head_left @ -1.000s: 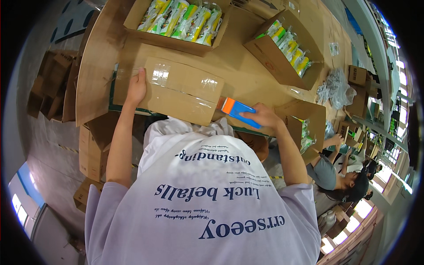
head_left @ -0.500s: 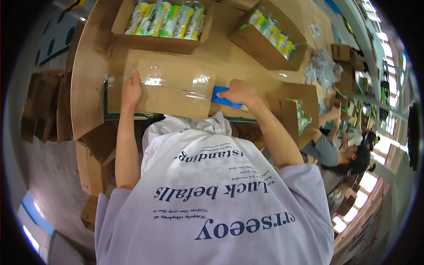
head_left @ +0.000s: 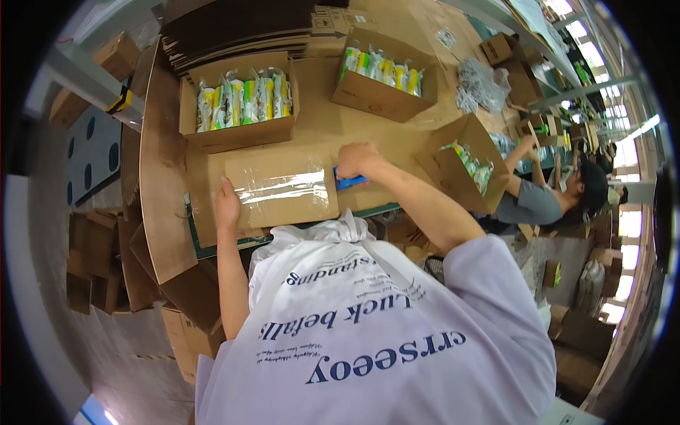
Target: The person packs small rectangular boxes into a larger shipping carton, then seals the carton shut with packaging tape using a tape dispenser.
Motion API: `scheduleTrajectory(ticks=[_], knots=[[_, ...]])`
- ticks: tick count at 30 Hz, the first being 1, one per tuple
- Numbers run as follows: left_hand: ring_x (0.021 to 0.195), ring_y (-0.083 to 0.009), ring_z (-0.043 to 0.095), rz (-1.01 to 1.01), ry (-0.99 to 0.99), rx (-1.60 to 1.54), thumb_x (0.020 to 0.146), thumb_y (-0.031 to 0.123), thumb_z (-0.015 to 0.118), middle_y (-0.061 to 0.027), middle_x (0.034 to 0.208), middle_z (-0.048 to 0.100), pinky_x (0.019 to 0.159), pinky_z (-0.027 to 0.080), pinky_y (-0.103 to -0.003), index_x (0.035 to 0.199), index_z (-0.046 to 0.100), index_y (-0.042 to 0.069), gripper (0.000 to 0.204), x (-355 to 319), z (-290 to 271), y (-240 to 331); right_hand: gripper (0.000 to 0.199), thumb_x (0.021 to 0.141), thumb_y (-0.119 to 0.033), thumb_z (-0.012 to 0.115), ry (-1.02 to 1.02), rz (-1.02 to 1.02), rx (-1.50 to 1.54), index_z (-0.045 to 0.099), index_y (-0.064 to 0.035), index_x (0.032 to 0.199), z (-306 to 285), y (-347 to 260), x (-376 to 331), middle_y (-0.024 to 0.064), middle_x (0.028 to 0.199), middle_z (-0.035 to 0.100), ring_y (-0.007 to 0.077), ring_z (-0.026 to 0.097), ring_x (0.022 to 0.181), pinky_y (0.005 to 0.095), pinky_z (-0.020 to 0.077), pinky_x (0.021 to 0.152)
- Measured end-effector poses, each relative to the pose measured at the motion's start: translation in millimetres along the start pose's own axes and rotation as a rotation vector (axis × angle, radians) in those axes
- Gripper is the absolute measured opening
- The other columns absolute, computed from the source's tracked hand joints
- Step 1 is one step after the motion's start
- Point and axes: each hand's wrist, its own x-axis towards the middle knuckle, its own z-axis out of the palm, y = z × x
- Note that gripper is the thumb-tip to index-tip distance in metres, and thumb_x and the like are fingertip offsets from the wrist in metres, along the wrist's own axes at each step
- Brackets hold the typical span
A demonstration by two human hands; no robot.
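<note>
A closed cardboard box (head_left: 283, 207) lies in front of me, with shiny clear tape across its top. My left hand (head_left: 227, 204) grips its left end, thumb on the upper edge and the other fingers mostly hidden. At the opposite end, my right hand (head_left: 358, 161) is wrapped around a blue tape dispenser (head_left: 348, 182), held against or very near the box's right edge. Most of the dispenser is covered by my fingers, so I cannot tell whether tape still links it to the box.
Open cartons of yellow-green packets stand at the far left (head_left: 244, 133), far middle (head_left: 382, 95) and right (head_left: 464, 170). Flattened cardboard (head_left: 234, 35) is stacked behind. Clear plastic wrap (head_left: 482, 83) lies far right; a co-worker in grey (head_left: 535, 202) sits beyond. Empty cartons (head_left: 95, 248) fill the left floor.
My view has shifted, showing more of the table's far side. My right hand has moved closer to the box's right edge, and the dispenser is more covered. The left hand keeps its hold.
</note>
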Motion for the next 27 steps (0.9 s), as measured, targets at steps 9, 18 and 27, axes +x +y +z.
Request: scheduleTrajectory(ticks=[9,18,27], knots=[[0.116,-0.0396,0.057,0.042,0.020,-0.037,0.103,0.056,0.028,-0.0295,0.119,0.063,0.100,0.040,-0.040,0.118,0.060,-0.014,0.078,-14,-4,-3,0.021,0.072,-0.011,0.058,0.068,-0.043,-0.072,0.074,-0.0043,0.084,21,7,4,0.0133,0.075,0.072,0.0256,0.071,0.062,0.0350,0.0568,0.064],[0.117,-0.0357,0.057,-0.017,-0.035,0.082,0.105,0.051,0.029,-0.0286,0.121,0.062,0.101,0.040,-0.038,0.121,0.059,-0.012,0.072,-8,-1,18,0.040,0.074,-0.035,0.067,-0.095,0.103,0.196,0.075,-0.0056,0.101,31,34,5,0.0150,0.103,0.073,0.0282,0.070,0.098,0.0384,0.0550,0.083],[0.119,-0.0300,0.054,-0.068,0.011,-0.018,0.105,0.050,0.032,-0.0214,0.131,0.058,0.103,0.038,-0.035,0.128,0.055,-0.011,0.068,-11,-7,-4,0.027,0.085,-0.023,0.057,0.538,0.263,0.142,0.069,-0.0057,0.101,28,86,-5,0.0115,0.084,0.072,0.0325,0.070,0.081,0.0456,0.0470,0.090]])
